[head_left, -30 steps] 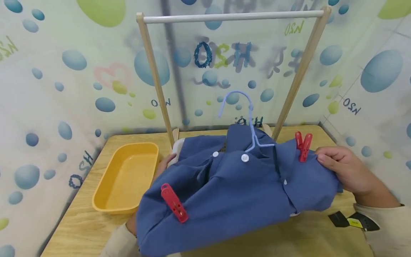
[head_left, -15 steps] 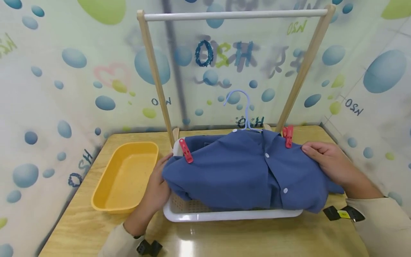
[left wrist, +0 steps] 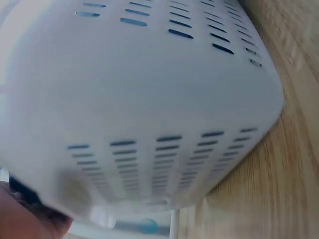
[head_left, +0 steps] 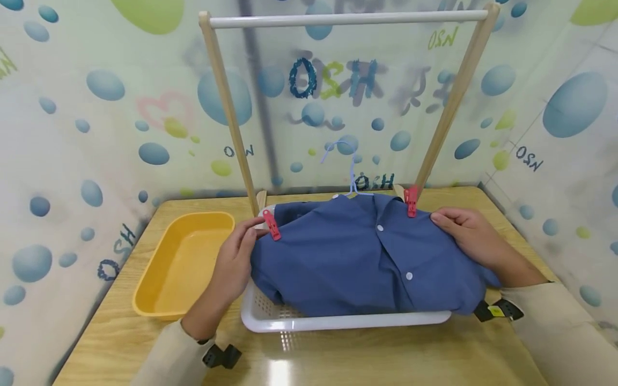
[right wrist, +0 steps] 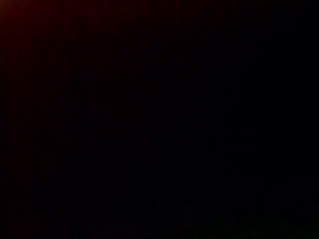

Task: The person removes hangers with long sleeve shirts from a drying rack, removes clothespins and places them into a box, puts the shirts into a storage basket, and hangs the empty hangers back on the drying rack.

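A blue cloth shirt [head_left: 328,262] lies over a white perforated plastic basket [head_left: 347,323], toward the surface [head_left: 367,359]'s far edge. The right hand [head_left: 468,233] pinches one end; whether the left hand [head_left: 233,262] grips, I cannot tell. Tension both ends evenly.

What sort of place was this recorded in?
Possibly a staged laundry corner, judging by the clothes rack, the white basket, and the blue shirt lying over it.

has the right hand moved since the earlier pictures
Yes: the right hand has moved leftward, closer to the right wooden post in the head view.
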The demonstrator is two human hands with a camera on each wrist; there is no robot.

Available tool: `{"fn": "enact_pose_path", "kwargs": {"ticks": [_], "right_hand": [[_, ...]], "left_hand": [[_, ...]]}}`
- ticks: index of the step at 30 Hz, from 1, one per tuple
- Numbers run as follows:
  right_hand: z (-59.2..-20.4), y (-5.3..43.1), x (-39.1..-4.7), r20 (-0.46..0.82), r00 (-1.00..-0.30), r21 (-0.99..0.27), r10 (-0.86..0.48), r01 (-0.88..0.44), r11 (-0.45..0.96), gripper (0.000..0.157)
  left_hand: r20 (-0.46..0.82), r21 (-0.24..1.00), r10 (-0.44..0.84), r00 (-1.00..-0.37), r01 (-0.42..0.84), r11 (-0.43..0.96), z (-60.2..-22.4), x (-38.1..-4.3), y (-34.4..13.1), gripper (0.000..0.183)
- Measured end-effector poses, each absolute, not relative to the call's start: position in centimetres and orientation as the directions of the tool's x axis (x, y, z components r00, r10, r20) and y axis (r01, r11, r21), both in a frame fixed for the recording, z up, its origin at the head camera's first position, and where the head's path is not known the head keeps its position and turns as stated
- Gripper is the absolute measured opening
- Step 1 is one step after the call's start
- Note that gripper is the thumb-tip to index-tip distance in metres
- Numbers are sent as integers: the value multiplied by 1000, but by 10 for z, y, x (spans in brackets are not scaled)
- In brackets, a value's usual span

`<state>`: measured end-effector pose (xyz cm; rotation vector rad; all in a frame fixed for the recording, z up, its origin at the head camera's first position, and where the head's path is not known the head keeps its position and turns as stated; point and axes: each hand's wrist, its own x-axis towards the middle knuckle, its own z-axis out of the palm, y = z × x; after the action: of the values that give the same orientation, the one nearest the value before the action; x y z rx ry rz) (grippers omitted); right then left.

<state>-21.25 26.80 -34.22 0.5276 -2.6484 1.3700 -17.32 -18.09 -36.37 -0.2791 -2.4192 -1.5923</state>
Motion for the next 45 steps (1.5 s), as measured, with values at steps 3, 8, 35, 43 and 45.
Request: {"fn": "enact_pose_path", "kwargs": {"ticks": [3, 8, 35, 43, 45], "right_hand": [[-343, 261, -219, 281, -923, -731, -262, -383, 565, 25], [-342, 245, -226, 385, -884, -602, -265, -458, 655, 26], [-378, 194, -210, 533, -794, -285, -292, -493, 822, 26], [-381, 196, -212, 558, -781, -279, -280, -494, 824, 24], [-381, 196, -211, 551, -786, -278, -279, -488, 827, 24]], "left_hand": [[231, 869, 26, -973, 218, 444, -363, -178, -177, 43], [229, 876, -12, -973, 201, 439, -361, -185, -174, 52], [329, 686, 67, -942, 288, 668, -379, -189, -159, 29], [352, 654, 94, -931, 317, 686, -379, -191, -160, 21], [344, 649, 93, -934, 308, 695, -380, -190, -160, 22]]}}
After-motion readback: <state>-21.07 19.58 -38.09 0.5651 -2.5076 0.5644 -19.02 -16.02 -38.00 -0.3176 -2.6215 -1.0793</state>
